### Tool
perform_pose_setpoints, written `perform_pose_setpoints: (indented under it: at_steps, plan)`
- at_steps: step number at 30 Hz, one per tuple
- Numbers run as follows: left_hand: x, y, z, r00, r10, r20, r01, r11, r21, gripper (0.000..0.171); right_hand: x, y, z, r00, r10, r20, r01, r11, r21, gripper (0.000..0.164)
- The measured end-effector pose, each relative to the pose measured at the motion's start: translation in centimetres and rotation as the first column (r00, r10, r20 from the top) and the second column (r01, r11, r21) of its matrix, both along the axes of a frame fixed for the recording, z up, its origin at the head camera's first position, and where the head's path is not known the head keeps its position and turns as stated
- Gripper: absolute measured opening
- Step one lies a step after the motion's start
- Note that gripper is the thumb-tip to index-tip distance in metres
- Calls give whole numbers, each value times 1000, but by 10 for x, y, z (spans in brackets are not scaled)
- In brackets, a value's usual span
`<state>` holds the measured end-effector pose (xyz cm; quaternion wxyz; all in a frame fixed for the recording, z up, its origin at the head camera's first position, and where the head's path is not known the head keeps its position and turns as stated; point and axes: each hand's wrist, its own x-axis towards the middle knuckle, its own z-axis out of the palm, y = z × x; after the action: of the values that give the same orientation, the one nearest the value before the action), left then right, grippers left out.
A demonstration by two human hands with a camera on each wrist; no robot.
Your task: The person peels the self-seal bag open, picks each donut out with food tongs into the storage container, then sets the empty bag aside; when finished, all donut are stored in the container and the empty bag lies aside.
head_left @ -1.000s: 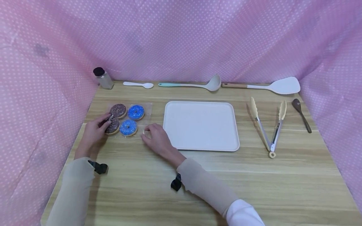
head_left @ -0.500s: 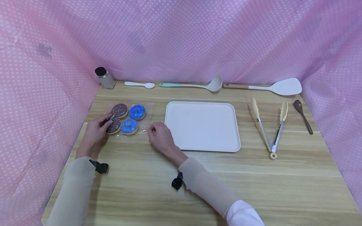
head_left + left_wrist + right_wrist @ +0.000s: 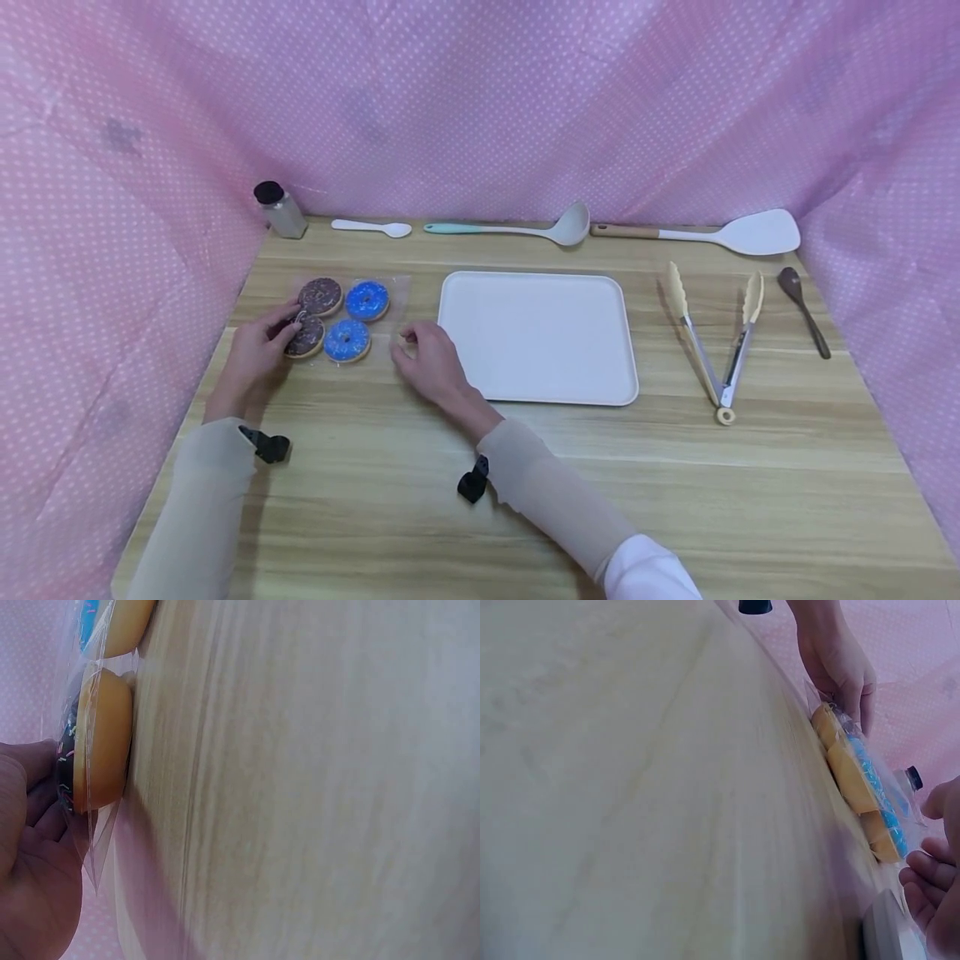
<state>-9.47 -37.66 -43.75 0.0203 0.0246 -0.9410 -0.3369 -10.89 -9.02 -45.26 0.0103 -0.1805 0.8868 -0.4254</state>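
Observation:
A clear plastic bag (image 3: 399,292) lies on the left of the table with several donuts in it. Two have dark brown icing with sprinkles, and the blue-iced donuts (image 3: 367,300) lie to their right. At the bag's left end my left hand (image 3: 255,346) pinches the plastic beside the brown donuts (image 3: 320,297); the left wrist view shows its fingers against a brown donut's iced side (image 3: 66,761). My right hand (image 3: 433,362) is just off the bag's right end, close to the tray's left edge. Its thumb and loosely bent fingers stand apart (image 3: 937,877).
A white rectangular tray (image 3: 536,337) lies mid-table. Along the back are a black-capped bottle (image 3: 281,210), white spoon (image 3: 372,227), ladle (image 3: 570,225) and spatula (image 3: 757,232). Spread tongs (image 3: 723,392) and a dark wooden spoon (image 3: 802,308) lie on the right.
My right hand has drawn back a little to the right from the bag, its fingers closing together and then parting. The left hand keeps its grip at the bag's left end.

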Motion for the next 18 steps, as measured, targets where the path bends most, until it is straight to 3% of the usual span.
perform_pose_setpoints:
  at_steps: [5,10,18]
  plan:
    - [1,-1,-1,1000,0,-8,0,1000,6,39,-6,-9,1,999,27,19,-28,999,33,22]
    - [2,0,-3,1000,2,-2,-2,1000,6,39,-11,-13,-1,1000,29,6,-29,999,44,10]
    - [1,-1,-2,1000,9,21,-9,1000,18,41,-13,-6,2,1000,-29,-12,29,999,-32,6]
